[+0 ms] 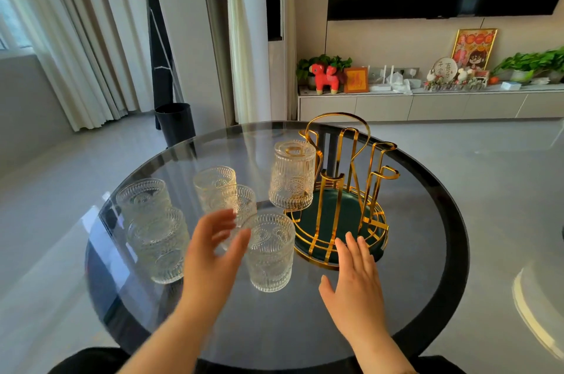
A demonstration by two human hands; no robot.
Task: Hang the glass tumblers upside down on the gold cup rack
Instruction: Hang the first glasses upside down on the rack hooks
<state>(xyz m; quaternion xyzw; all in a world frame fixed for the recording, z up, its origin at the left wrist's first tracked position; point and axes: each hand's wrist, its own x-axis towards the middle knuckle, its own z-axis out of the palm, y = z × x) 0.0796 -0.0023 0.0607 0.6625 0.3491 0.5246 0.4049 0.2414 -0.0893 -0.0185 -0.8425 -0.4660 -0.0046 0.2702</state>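
Head view: one tumbler hangs inverted on the rack; five stand empty on the tabletop. Left hand and right hand spread, holding nothing.

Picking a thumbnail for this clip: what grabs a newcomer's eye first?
The gold cup rack at the right of the round glass table, with one tumbler already hanging upside down on its left side. Next, the cluster of upright tumblers to its left, and two open hands, left hand and right hand, hovering in front.
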